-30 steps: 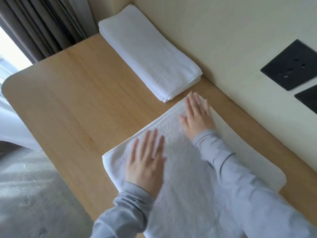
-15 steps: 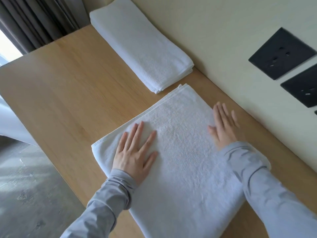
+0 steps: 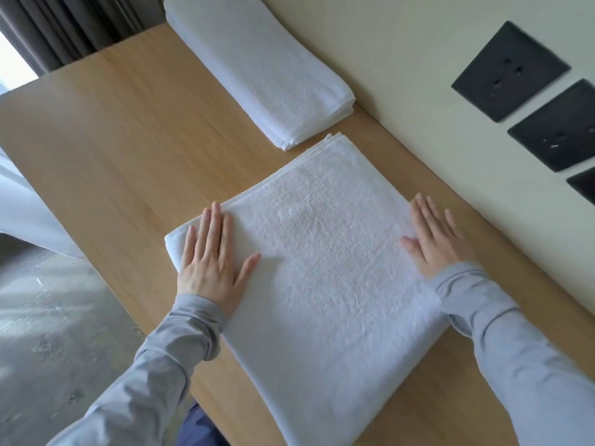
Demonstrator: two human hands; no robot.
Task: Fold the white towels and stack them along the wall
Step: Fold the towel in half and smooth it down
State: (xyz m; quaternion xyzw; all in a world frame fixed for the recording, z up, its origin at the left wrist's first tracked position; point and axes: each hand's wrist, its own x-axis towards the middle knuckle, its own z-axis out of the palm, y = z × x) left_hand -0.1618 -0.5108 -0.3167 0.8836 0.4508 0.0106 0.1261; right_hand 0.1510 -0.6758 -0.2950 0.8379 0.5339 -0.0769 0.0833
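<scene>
A white towel (image 3: 322,268), folded into a broad rectangle, lies flat on the wooden table (image 3: 128,140). My left hand (image 3: 212,262) presses flat on its left edge, fingers straight. Along the towel's right edge, near the wall, my right hand (image 3: 434,236) lies flat as well. A second white towel (image 3: 257,69), folded narrow and long, rests along the cream wall (image 3: 402,75) beyond the first one.
Three black socket plates (image 3: 510,70) sit on the wall at right. Dark curtains (image 3: 64,27) hang at the top left. The table's left edge drops to a grey floor (image 3: 48,333).
Both hands slid apart across the towel, the left toward the left edge and the right toward the wall side. The view shifted slightly.
</scene>
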